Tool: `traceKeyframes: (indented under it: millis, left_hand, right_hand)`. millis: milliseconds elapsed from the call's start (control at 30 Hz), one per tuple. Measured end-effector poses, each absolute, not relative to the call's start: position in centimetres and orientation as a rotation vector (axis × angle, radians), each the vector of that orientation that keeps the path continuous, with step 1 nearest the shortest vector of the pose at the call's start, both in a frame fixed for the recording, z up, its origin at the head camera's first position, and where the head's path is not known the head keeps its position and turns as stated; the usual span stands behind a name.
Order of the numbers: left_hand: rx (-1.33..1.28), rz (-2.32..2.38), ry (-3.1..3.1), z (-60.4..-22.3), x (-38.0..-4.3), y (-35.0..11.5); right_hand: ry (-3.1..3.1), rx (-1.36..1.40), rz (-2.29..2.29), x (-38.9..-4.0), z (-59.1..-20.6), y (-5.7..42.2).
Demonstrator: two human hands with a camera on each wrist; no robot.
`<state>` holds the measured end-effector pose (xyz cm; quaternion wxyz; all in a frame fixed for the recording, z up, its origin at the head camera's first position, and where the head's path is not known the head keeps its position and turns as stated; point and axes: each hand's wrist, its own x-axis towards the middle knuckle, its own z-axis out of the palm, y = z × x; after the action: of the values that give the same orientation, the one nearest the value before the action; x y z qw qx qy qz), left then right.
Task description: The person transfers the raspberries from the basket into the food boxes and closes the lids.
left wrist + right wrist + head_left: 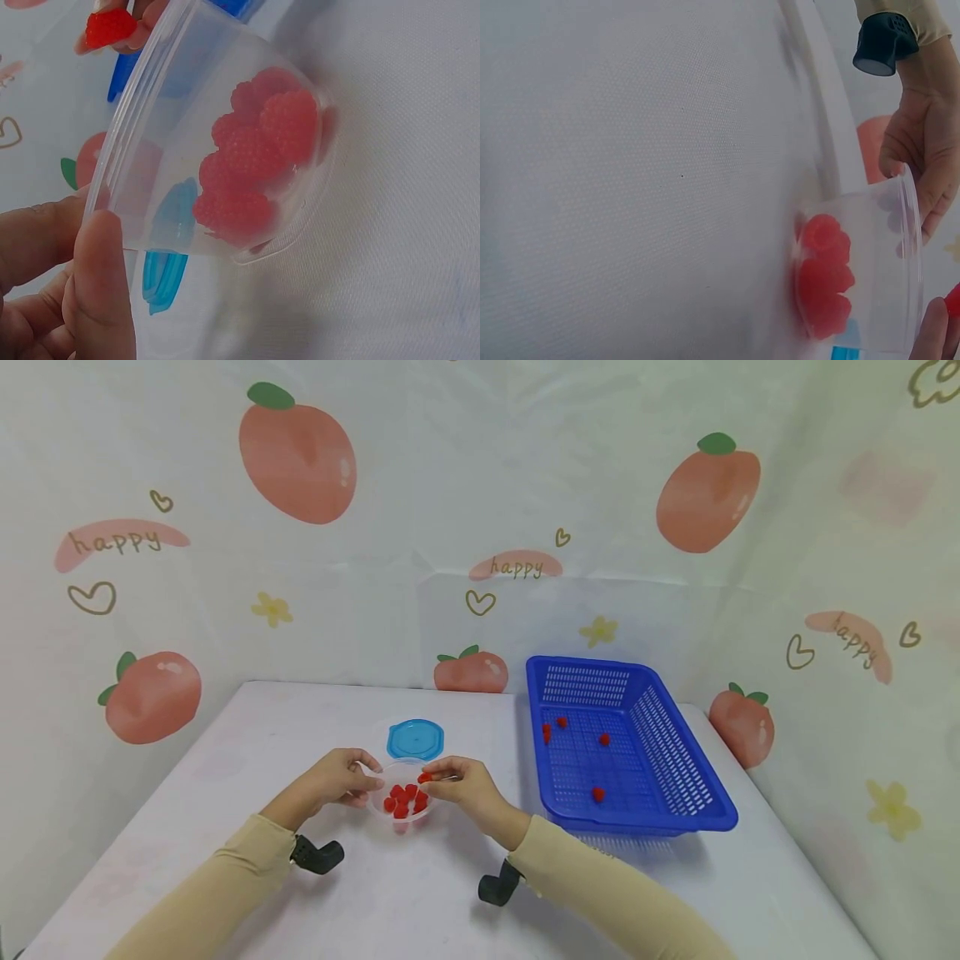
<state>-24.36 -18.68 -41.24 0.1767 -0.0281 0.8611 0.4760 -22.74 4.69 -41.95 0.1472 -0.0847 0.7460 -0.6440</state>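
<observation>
A clear plastic tub (172, 112) stands on the white table with several red raspberries (255, 150) inside. My left hand (343, 778) pinches the tub's rim at its left side, thumb and fingers on either side of the wall. At the right side of the rim, my right hand (465, 787) pinches one raspberry (425, 777) between thumb and fingertips. In the left wrist view that held raspberry (110, 28) shows just beyond the rim. Both wrists wear a black camera.
A blue lid (416, 740) lies on the table behind the tub. To the right stands a blue plastic basket (637, 818) with slotted walls, holding several scattered raspberries (604, 739). A white cloth with printed fruit (471, 672) hangs behind the table.
</observation>
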Motion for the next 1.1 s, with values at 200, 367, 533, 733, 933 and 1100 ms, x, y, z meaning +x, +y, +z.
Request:
traceKeyframes:
  millis: [200,367,533,733,933,1100]
  left_hand:
    - [-0.086,1.351,2.433,-41.2,-24.4,-18.7]
    - [-0.085,1.351,2.436,-41.2,-24.4,-18.7]
    - [-0.082,1.353,2.436,-41.2,-24.4,-18.7]
    - [-0.064,1.369,2.428,-41.2,-24.4,-18.8]
    - [-0.069,1.358,2.435,-41.2,-24.4,-18.7]
    - [-0.071,1.354,2.44,-41.3,-24.4,-18.7]
  right_hand:
    - [2.147,-0.247,-1.846,-22.7,-41.8,4.6]
    - [2.158,-0.254,-1.832,-22.6,-41.5,4.7]
    - [2.166,-0.251,-1.822,-22.6,-41.5,4.6]
    - [2.129,-0.261,-1.845,-22.8,-41.7,4.8]
    - [2.109,-0.296,-1.817,-22.9,-41.8,5.2]
    - [2.087,-0.353,-1.777,-22.7,-41.1,5.9]
